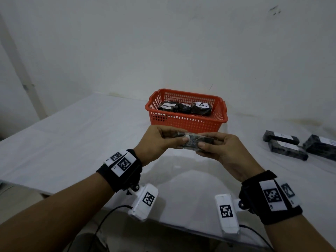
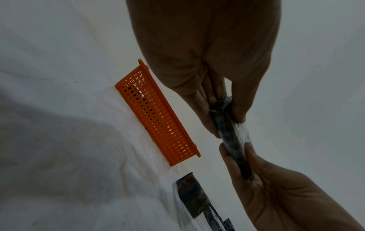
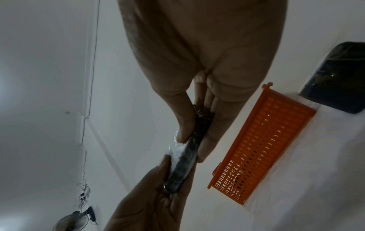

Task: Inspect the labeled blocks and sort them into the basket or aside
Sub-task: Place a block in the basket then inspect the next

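Near, the left hand [image 1: 154,140] and right hand [image 1: 221,148] each pinch an end of the block [image 1: 195,141], held above the table. Turn it label-up to read before choosing: basket [image 1: 187,120] beyond, or aside far right.

White-covered table [image 1: 76,128] set into a corner of plain white walls [image 1: 163,42] — far edge touching the back wall, yellowish staining along the seam. Dark scuff [image 1: 275,10] high on the right of the wall. Right-wrist view: standing fan [image 3: 72,222] and thin cable [image 3: 92,62] running along the wall. Lighting dim, even — soft shadows on the cloth.
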{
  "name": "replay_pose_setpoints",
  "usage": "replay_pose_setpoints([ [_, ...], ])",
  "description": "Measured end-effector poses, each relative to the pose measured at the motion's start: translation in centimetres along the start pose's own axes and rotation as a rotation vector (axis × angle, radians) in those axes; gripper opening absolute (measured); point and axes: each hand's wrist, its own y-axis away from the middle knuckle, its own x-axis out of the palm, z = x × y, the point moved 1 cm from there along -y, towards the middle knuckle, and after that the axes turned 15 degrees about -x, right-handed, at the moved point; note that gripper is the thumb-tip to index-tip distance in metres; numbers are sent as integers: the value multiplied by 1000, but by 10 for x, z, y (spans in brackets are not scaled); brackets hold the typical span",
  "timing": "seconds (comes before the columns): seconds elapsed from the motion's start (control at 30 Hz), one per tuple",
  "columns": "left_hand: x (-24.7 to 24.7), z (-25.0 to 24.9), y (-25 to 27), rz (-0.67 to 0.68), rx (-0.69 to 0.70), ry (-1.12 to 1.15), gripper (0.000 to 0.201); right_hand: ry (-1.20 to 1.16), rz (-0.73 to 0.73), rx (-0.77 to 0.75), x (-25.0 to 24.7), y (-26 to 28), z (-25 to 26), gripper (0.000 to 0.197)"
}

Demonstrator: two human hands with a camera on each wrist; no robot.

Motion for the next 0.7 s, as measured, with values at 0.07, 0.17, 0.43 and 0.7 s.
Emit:
replay_pose_setpoints([
  [0.07, 1, 0, 0, 8, 12, -9, 31, 8, 8, 0, 1, 0, 0, 31],
  [0.17, 3, 0, 2, 36, 6, -8, 30, 38, -37, -27, 3, 0, 0, 30],
  [0.43, 1, 6, 0, 4, -37, 59, 29, 0, -26, -27, 4, 2, 1, 31],
  [0.7, -8, -1, -6, -22, 24, -273, 31, 178, 15, -142, 2, -2, 14, 28],
])
